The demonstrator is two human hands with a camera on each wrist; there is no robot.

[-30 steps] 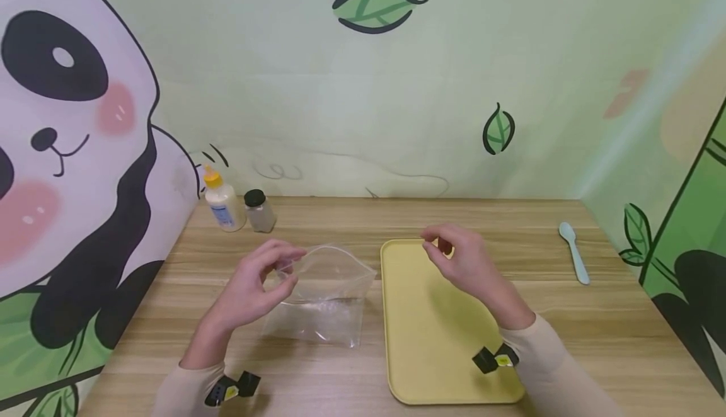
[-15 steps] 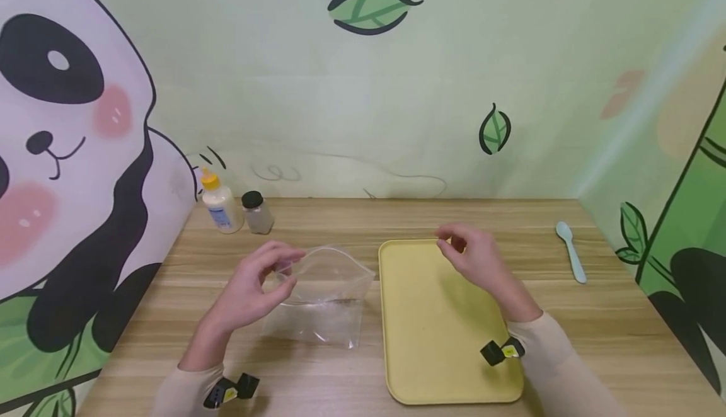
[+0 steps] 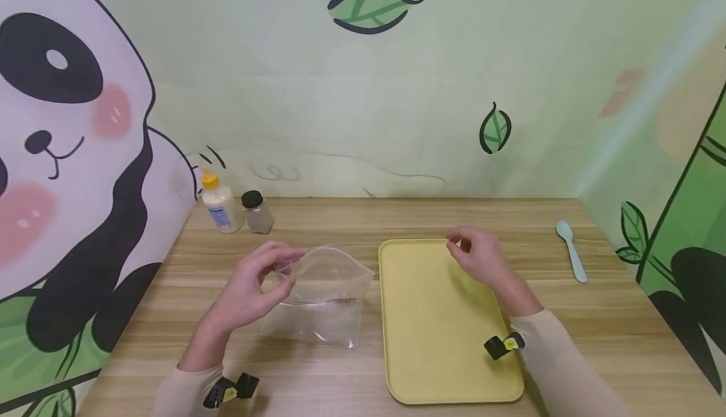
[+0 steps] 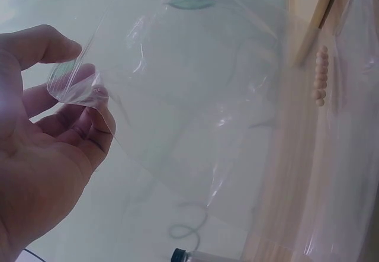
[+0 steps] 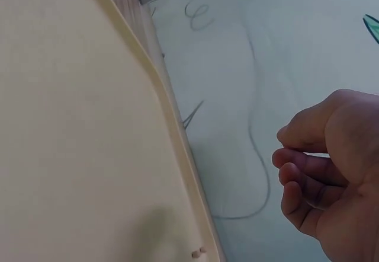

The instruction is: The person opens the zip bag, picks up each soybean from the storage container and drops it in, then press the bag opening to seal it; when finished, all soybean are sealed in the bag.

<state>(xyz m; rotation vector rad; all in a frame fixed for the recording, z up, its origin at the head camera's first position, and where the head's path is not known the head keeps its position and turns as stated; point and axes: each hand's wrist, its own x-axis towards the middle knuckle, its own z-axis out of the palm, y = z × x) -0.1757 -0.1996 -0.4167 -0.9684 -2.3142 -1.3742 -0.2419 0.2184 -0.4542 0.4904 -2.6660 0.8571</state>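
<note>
My left hand grips the left side of the clear zip-top plastic bag. In the left wrist view, a crumpled corner of film lies between its thumb and fingers. The bag's mouth gapes and its body hangs at the tray's left. My right hand hovers by the far edge of the yellow tray, fingers loosely curled, with nothing visible between them. Small brown round beads lie by the tray rim. A row of similar beads shows through the film; whether inside or behind it, I cannot tell.
A white bottle with a yellow cap and a small jar with a black lid stand at the back left. A pale blue spoon lies at the right. The patterned wall rises behind the table's back edge.
My right hand has moved right along the tray's far edge, and its thumb and fingertips now sit farther from the bag. The left hand and the bag have barely moved.
</note>
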